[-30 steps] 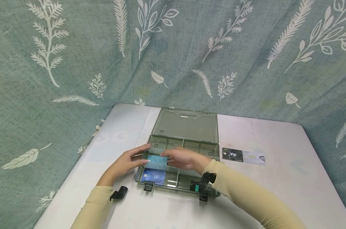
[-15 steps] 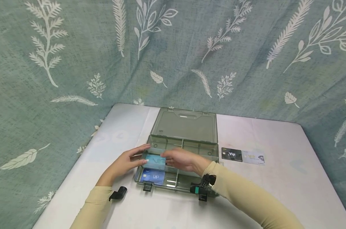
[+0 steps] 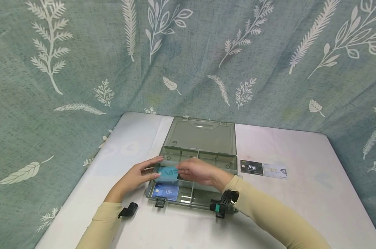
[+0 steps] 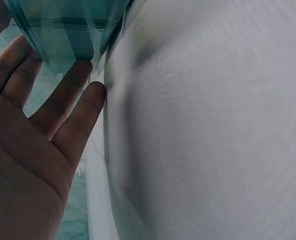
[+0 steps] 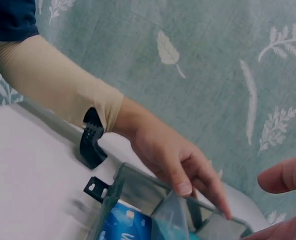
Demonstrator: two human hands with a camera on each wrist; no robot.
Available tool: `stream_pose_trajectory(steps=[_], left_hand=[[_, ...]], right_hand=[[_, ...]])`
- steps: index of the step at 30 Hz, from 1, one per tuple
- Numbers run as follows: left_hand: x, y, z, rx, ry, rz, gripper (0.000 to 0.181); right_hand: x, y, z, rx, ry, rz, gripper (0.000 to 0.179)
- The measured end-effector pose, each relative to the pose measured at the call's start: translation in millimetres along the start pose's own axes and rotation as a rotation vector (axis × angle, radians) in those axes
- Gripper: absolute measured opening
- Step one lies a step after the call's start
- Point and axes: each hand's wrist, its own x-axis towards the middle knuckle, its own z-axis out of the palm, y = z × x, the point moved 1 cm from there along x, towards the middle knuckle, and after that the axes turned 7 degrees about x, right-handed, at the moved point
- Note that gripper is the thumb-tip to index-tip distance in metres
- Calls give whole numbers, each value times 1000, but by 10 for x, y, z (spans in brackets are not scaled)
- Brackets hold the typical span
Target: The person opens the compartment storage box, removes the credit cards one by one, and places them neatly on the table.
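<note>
Teal card [image 3: 168,174] sits in the box [image 3: 192,206], middle row, left end; can't tell if it lies fully flat. Left hand [image 3: 138,177] has fingers spread, tips touching the box's left side, no grip on anything. Right hand [image 3: 200,172] is at the card's right edge, fingers fairly straight; right wrist view shows thumb and finger apart, no card between them, so no clamp visible. Hands are well spread from each other, one either side of the card.

Handling, my guess: card is light, thin, stiff plastic with some flex, slick on the faces, hard to break. Best hold is a light pinch on a short edge; pressed flat it would be tough to lift, needs a fingernail under the rim.

Blue card [image 3: 166,192] lies in the front row, left. Black card [image 3: 251,167] and silver card [image 3: 275,171] lie side by side on the worktop [image 3: 175,231], right of the box.
</note>
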Motion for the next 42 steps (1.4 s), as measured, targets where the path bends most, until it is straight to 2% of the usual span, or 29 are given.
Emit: stream_pose_trajectory(steps=[5,15,21,30,42], left_hand=[[-1,-3,-3,2,-2,-5,61],[-12,-14,-3,5,-5,-9,61],[-10,-17,-2,6,-4,-7,61],[-8,-6,-5,13,-5,-15,61],[-12,31,-6,0,-6,-24,61]], right_hand=[[-24,-58,19,-20,10,-20,69],[-15,-75,42,-1,19,-69,62],[12,-70,38,-25,26,-103,55],[114,-12,42,-40,39,-140,51],[319,125,62,-220,154,-162,48]])
